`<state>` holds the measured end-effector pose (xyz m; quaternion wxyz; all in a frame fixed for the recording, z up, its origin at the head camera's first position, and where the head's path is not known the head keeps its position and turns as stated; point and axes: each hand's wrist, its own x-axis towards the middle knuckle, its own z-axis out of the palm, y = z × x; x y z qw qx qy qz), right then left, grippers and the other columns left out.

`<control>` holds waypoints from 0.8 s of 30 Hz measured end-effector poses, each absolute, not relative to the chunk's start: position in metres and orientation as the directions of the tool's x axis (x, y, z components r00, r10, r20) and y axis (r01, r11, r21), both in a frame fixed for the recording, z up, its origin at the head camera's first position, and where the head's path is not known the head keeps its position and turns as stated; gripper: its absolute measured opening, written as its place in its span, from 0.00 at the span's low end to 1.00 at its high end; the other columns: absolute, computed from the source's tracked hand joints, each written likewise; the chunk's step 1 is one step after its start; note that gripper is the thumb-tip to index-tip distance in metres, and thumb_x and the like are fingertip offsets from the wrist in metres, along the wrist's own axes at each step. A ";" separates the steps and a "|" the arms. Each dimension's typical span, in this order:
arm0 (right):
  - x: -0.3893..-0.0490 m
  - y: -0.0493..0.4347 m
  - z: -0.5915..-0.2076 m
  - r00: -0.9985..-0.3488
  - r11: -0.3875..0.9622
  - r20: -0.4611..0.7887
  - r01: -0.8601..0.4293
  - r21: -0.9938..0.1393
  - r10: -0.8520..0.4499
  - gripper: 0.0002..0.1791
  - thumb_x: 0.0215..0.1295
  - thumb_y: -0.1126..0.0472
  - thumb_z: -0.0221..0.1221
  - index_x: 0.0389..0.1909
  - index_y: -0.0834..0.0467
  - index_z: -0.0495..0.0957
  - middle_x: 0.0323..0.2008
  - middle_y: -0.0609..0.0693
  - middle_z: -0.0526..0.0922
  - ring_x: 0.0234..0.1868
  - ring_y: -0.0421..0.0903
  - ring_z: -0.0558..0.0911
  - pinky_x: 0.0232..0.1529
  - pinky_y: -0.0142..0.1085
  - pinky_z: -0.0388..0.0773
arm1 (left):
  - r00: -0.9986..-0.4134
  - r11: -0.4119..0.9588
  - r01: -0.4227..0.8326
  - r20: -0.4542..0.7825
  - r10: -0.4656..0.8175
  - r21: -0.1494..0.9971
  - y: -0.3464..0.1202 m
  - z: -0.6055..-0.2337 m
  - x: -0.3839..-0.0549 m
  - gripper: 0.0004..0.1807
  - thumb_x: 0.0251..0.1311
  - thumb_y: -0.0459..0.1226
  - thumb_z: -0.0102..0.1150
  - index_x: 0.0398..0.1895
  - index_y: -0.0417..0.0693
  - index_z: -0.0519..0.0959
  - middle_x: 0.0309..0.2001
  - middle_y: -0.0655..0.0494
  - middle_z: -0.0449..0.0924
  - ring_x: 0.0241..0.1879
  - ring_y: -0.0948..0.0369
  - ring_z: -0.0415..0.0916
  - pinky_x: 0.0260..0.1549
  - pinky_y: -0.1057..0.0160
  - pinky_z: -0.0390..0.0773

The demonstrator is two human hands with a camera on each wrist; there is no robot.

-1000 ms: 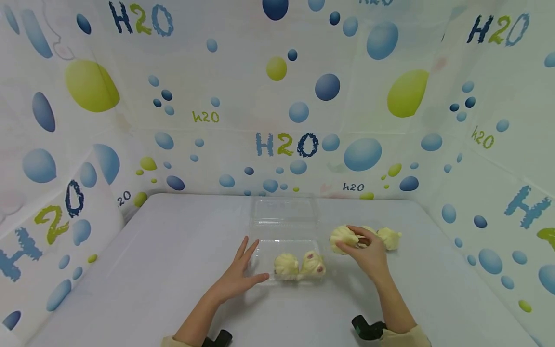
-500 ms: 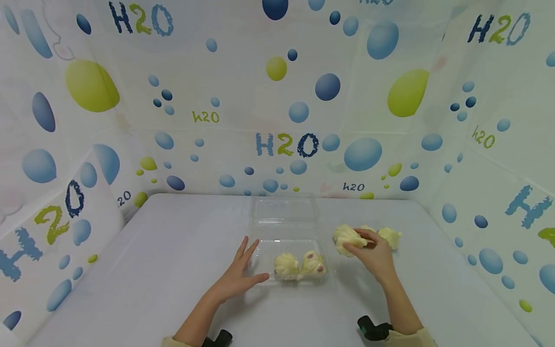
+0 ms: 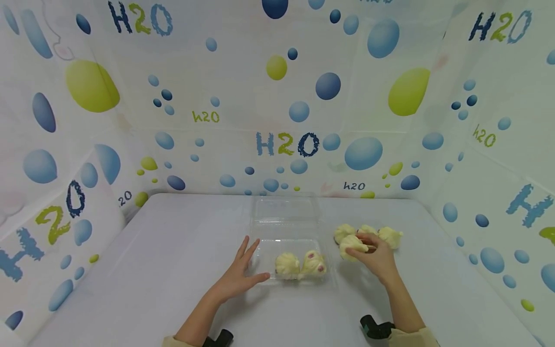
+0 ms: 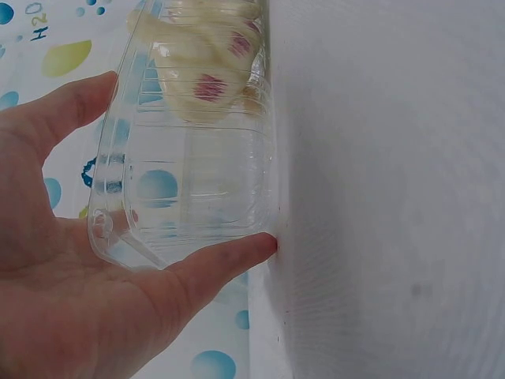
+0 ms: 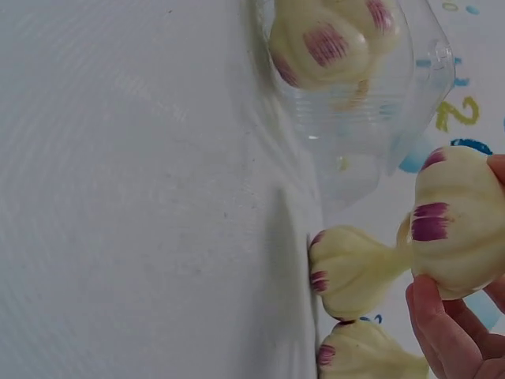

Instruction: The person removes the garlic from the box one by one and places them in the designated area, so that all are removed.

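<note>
A garlic bulb (image 3: 353,247), cream with purple streaks, is held in my right hand (image 3: 378,256) by thumb and fingertips, just over the table on the right. In the right wrist view, that same garlic bulb (image 5: 458,225) shows at the edge, its stem side hidden. Close by lie three more bulbs: a left one (image 3: 344,232), a middle one (image 3: 366,230) partly hidden by the hand, and a right one (image 3: 390,238). My left hand (image 3: 240,277) spreads its straight fingers at the left end of a clear plastic container (image 3: 264,250). Two garlic bulbs (image 3: 287,265) rest inside it.
The container's hinged clear lid (image 3: 284,210) lies folded back toward the far table edge. White cloth covers the table (image 3: 182,236). A curtain (image 3: 225,86) printed with bubbles and lettering rises at the back and both sides.
My right hand has shifted a little to the right and toward me with the garlic bulb, uncovering another bulb behind it. The left hand has stayed at the container.
</note>
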<state>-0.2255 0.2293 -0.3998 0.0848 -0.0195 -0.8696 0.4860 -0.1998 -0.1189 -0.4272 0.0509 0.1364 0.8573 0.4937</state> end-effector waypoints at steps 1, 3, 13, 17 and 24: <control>-0.226 0.230 -0.401 -0.985 0.530 0.126 -0.047 -0.847 0.115 0.31 0.46 0.51 0.70 0.51 0.63 0.75 0.49 0.61 0.76 0.45 0.53 0.75 0.38 0.33 0.73 | -0.958 0.480 0.185 0.048 0.283 0.858 -0.119 -0.427 -0.200 0.48 0.51 0.47 0.64 0.72 0.55 0.48 0.72 0.47 0.28 0.68 0.42 0.41 0.56 0.39 0.57; -0.228 0.230 -0.405 -0.986 0.535 0.126 -0.047 -0.844 0.113 0.31 0.46 0.51 0.70 0.50 0.63 0.75 0.48 0.60 0.76 0.46 0.53 0.75 0.39 0.34 0.73 | -0.958 0.487 0.187 0.049 0.282 0.853 -0.119 -0.426 -0.200 0.48 0.51 0.48 0.64 0.72 0.54 0.49 0.72 0.48 0.28 0.68 0.42 0.41 0.56 0.38 0.56; -0.231 0.232 -0.417 -0.992 0.534 0.086 -0.024 -0.845 0.092 0.32 0.47 0.54 0.70 0.51 0.66 0.74 0.51 0.61 0.74 0.51 0.55 0.73 0.42 0.38 0.73 | -0.958 0.482 0.183 0.044 0.285 0.857 -0.119 -0.425 -0.199 0.48 0.50 0.48 0.65 0.72 0.55 0.48 0.72 0.48 0.28 0.68 0.41 0.40 0.55 0.35 0.54; -0.232 0.232 -0.420 -0.993 0.536 0.098 -0.044 -0.843 0.073 0.30 0.46 0.58 0.70 0.50 0.68 0.74 0.51 0.63 0.75 0.51 0.56 0.73 0.46 0.42 0.72 | -0.959 0.489 0.178 0.039 0.280 0.854 -0.119 -0.425 -0.199 0.48 0.50 0.49 0.65 0.72 0.55 0.48 0.72 0.48 0.28 0.68 0.42 0.40 0.55 0.35 0.53; -0.230 0.231 -0.422 -0.997 0.577 0.060 -0.025 -0.817 0.043 0.31 0.46 0.60 0.70 0.51 0.69 0.73 0.50 0.67 0.74 0.50 0.60 0.74 0.48 0.47 0.72 | -0.960 0.491 0.174 0.036 0.279 0.854 -0.119 -0.426 -0.199 0.48 0.50 0.49 0.64 0.72 0.56 0.48 0.72 0.48 0.28 0.68 0.42 0.40 0.55 0.35 0.53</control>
